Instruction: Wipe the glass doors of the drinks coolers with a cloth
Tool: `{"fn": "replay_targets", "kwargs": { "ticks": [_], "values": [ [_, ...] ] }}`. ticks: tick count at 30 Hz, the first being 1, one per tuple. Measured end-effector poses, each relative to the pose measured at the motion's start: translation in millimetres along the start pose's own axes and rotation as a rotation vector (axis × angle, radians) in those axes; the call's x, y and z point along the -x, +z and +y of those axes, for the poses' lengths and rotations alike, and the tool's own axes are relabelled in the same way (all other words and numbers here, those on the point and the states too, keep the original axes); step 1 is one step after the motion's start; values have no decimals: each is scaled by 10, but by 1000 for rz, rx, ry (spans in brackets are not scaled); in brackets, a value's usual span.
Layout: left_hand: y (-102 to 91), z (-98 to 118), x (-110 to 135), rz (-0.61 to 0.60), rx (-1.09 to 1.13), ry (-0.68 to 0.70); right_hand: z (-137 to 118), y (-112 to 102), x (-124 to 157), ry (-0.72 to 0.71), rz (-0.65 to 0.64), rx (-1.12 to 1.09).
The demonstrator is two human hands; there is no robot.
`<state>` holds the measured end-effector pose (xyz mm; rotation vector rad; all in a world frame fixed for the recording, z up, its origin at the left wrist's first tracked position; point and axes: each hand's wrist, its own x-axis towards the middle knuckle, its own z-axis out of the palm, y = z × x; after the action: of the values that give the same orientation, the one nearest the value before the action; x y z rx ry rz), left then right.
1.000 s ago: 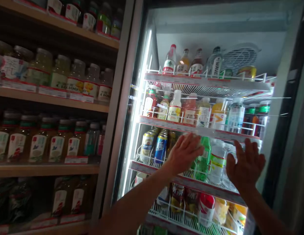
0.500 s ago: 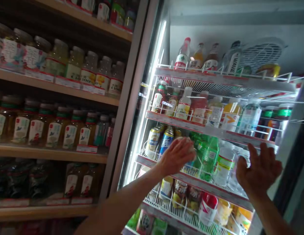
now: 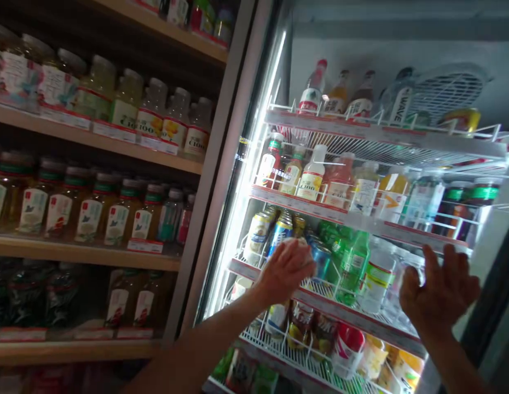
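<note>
I face an open drinks fridge. My left hand (image 3: pixel 285 269) reaches onto its third wire shelf (image 3: pixel 357 314), fingers curled round a light-coloured can among the cans (image 3: pixel 258 236) there. A blue can (image 3: pixel 320 260) and green bottles (image 3: pixel 353 265) stand just right of that hand. My right hand (image 3: pixel 441 293) is raised with fingers spread and holds nothing; it hovers in front of the shelf's right end, near a white-labelled bottle (image 3: pixel 375 280).
Upper fridge shelves (image 3: pixel 361 219) carry bottled drinks, and a lower shelf (image 3: pixel 304 361) holds more cans and bottles. Wooden shelves (image 3: pixel 94 254) on the left are lined with bottled teas and juices. The fridge frame (image 3: pixel 221 180) stands between them.
My left hand has dropped and drawn left along the third shelf, closing round a can. My right hand stays raised and open. My view has shifted left and slightly down.
</note>
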<state>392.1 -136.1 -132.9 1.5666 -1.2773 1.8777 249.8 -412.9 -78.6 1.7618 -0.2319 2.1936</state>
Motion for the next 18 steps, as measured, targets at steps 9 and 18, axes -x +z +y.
{"fn": "replay_targets", "kwargs": {
  "ticks": [9, 18],
  "values": [
    [-284, -794, 130, 137, -185, -382, 5, -3, 7, -12, 17, 8],
    [31, -121, -401, -150, 27, 240, 48, 25, 10, -90, 71, 31]
  ]
}}
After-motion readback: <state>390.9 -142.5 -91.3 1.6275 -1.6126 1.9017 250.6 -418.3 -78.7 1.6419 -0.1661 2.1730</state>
